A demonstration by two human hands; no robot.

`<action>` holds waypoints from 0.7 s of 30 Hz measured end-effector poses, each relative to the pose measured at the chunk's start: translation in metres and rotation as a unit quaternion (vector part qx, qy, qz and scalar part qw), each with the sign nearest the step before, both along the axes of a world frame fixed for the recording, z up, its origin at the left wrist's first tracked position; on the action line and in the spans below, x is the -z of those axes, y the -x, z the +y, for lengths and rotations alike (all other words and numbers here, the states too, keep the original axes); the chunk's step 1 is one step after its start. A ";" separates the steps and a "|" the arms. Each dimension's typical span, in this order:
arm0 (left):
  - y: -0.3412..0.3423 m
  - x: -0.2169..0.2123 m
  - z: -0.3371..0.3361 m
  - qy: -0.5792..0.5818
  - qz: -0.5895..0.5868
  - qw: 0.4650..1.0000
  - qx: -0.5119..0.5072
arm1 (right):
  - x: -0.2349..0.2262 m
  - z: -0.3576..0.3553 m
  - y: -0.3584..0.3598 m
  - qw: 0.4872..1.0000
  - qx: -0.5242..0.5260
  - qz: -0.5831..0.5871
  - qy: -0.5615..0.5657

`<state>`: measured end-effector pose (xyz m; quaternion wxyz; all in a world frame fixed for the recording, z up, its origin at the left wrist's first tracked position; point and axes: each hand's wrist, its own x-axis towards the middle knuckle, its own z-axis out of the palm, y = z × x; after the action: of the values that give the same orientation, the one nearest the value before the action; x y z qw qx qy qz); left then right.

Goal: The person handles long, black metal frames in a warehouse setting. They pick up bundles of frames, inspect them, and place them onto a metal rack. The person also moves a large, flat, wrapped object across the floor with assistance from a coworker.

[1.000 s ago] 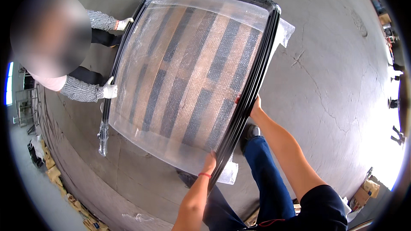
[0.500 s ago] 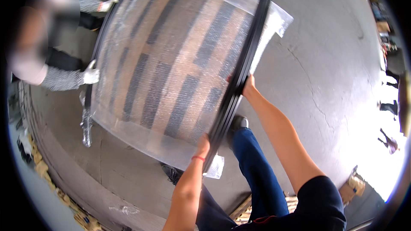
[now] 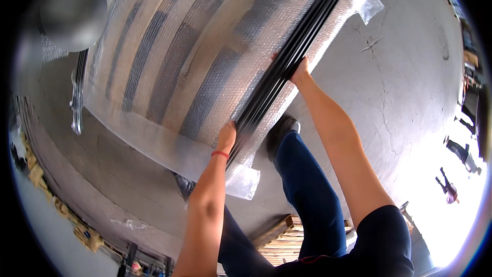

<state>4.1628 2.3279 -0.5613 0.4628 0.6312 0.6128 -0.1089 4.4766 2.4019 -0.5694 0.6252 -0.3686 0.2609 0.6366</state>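
Bubble-wrapped panel [image 3: 195, 66] now tipped up closer and larger than a second ago, lifted off the concrete floor [image 3: 389, 87]; left hand [image 3: 227, 136] and right hand [image 3: 299, 69] fingers clenched on its black edge, far end mostly out of view

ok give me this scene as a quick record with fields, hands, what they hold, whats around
left hand: grips the black edge of the panel, red band on the wrist
right hand: grips the same edge, higher up
panel: large, slatted, wrapped in bubble wrap, tilted up off the floor
floor: grey concrete, cracked
other person: at the far side of the panel
pallet: wooden, by the person's legs
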 end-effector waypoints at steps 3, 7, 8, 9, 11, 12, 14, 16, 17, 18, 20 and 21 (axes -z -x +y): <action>0.000 0.011 0.001 -0.002 -0.003 1.000 0.017 | 0.014 -0.008 0.005 0.995 0.055 -0.069 0.035; 0.005 0.022 0.002 -0.032 -0.014 0.999 0.026 | 0.003 -0.025 0.008 0.996 -0.001 -0.062 0.065; 0.003 0.028 0.004 -0.020 -0.011 1.000 0.017 | -0.001 -0.030 0.003 0.993 -0.015 -0.084 0.076; 0.004 0.028 0.004 -0.005 0.011 1.000 -0.003 | -0.008 -0.035 0.007 0.993 -0.040 -0.088 0.064; 0.007 0.029 0.001 -0.003 0.020 1.000 -0.012 | -0.025 -0.056 0.015 0.993 -0.071 -0.087 0.033; 0.009 0.031 -0.002 -0.017 0.013 1.000 -0.004 | -0.032 -0.070 0.017 0.994 -0.079 -0.078 0.013; 0.005 0.029 -0.006 -0.070 0.002 0.996 0.058 | -0.047 -0.102 0.019 0.993 -0.092 -0.071 0.001; -0.011 0.013 -0.008 -0.146 -0.002 0.974 0.171 | -0.063 -0.142 0.024 0.992 -0.104 -0.066 0.022; -0.002 0.012 -0.013 -0.193 -0.034 0.967 0.162 | -0.070 -0.154 0.037 0.991 -0.119 -0.055 0.021; 0.007 0.009 -0.019 -0.240 -0.068 0.956 0.155 | -0.077 -0.170 0.049 0.990 -0.133 -0.047 0.021; -0.008 -0.024 -0.031 -0.154 -0.076 0.973 0.154 | -0.083 -0.221 0.050 0.985 -0.143 0.002 -0.093; 0.006 -0.034 -0.042 -0.114 -0.057 0.966 0.224 | -0.096 -0.229 0.065 0.985 -0.170 -0.023 -0.011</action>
<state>4.1573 2.2864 -0.5269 0.3863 0.8061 0.4363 -0.1032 4.4118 2.1729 -0.4730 0.5180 -0.4153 0.1730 0.7275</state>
